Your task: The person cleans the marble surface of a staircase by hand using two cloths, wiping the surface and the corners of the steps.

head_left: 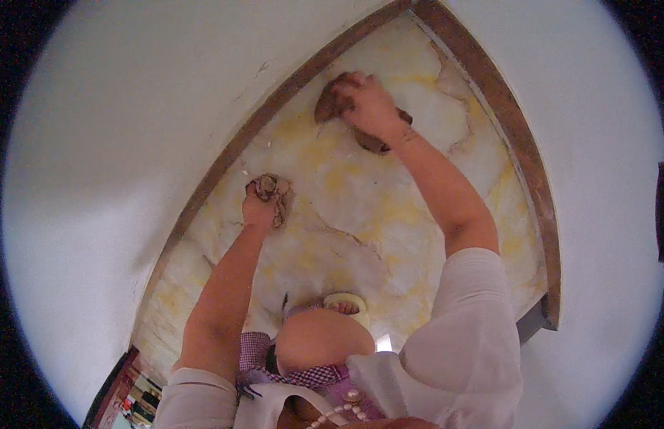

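My left hand (260, 208) is closed around a crumpled greyish-brown cloth (281, 201), low over the marbled floor near the left baseboard. Farther forward, my right hand (370, 104) lies on a dark brown cloth (329, 102) against the floor; the hand is slightly blurred. More dark brown material (373, 142) shows beneath and beside the right wrist; whether it is the same cloth I cannot tell.
Brown baseboards (511, 128) run along white walls and meet in a corner at the top. White and yellow marbled floor (332, 236) lies between them, with small light scraps near the left side. A foot in a pale slipper (364, 308) is close below.
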Motion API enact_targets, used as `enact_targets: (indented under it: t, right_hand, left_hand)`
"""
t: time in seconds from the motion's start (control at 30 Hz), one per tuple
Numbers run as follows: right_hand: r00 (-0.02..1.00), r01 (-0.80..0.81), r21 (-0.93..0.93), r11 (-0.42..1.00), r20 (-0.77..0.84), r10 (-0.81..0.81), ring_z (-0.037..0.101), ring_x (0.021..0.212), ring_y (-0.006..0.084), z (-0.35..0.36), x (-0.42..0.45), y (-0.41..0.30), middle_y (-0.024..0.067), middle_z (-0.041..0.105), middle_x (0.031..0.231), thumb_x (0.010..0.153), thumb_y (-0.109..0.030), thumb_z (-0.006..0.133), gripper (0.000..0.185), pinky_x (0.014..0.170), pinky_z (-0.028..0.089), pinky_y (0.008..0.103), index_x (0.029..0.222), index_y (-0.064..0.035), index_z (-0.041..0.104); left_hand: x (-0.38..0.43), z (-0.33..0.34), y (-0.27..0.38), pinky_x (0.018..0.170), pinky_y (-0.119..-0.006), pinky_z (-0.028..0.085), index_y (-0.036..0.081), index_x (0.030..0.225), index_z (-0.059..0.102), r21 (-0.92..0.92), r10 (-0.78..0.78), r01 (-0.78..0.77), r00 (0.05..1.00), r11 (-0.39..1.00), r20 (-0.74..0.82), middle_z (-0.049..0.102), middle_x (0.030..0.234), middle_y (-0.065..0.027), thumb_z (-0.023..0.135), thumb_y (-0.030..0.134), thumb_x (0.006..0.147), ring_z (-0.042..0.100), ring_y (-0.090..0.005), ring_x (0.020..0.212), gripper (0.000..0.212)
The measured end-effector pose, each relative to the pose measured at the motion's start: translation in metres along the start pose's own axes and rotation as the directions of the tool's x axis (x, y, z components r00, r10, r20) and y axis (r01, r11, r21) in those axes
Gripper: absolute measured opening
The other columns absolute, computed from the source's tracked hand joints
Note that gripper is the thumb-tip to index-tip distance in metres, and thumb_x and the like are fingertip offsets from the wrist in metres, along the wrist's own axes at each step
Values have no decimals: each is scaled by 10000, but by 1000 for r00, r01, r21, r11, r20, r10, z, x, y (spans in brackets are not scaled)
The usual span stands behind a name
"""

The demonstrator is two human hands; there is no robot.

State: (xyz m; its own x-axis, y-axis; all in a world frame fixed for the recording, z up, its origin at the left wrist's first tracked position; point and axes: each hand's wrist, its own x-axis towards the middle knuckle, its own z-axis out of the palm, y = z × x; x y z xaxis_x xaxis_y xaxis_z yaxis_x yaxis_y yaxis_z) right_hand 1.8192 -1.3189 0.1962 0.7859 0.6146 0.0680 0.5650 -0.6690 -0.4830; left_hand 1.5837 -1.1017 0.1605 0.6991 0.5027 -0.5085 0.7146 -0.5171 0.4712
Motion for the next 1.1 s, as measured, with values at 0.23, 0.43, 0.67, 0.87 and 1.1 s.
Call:
enact_targets:
  t: [0.23,0.43,0.67,0.87,1.1]
  right_hand:
    - [903,-374,-441,816,-374,212,333,1188,326,-123,97,73,94,325,1335,785,-187,579,499,908,394,470,1250,-93,424]
    - [885,-440,-663,605,-205,419,365,1169,334,-118,112,90,97,330,1336,800,-132,543,484,912,396,450,1266,-92,418]
    - [901,-414,-754,510,-259,348,485,1027,313,-133,-25,86,55,374,1323,733,-60,586,588,738,516,414,1269,-226,412]
    - [807,-503,-785,361,-277,522,426,1093,320,-160,-153,124,22,276,1380,762,-45,529,644,781,493,405,1304,-338,344]
    - [786,-544,-755,366,-305,538,410,1128,344,-178,-268,171,1,288,1376,757,-95,572,673,803,484,448,1303,-397,321]
  left_hand:
    - [-2,-6,-2,864,-360,435,-5,1217,388,-11,-16,15,1000,1000,-17,551,1124,-190,706,180,698,541,-312,1029,636]
    - [-4,-3,-2,842,-373,445,14,1188,414,-71,-4,2,1000,997,-28,562,1102,-181,703,176,702,550,-321,1004,588]
    - [15,12,-57,836,-391,441,27,1185,417,-65,4,-7,999,998,-40,570,1083,-180,737,230,663,547,-332,1002,645]
    - [32,26,-79,853,-383,438,10,1175,438,-129,71,-87,990,988,-121,575,1075,-186,752,262,647,550,-336,997,665]
    - [30,29,-70,841,-376,444,-22,1143,465,-123,143,-153,986,981,-85,580,1058,-197,748,259,655,563,-325,977,630]
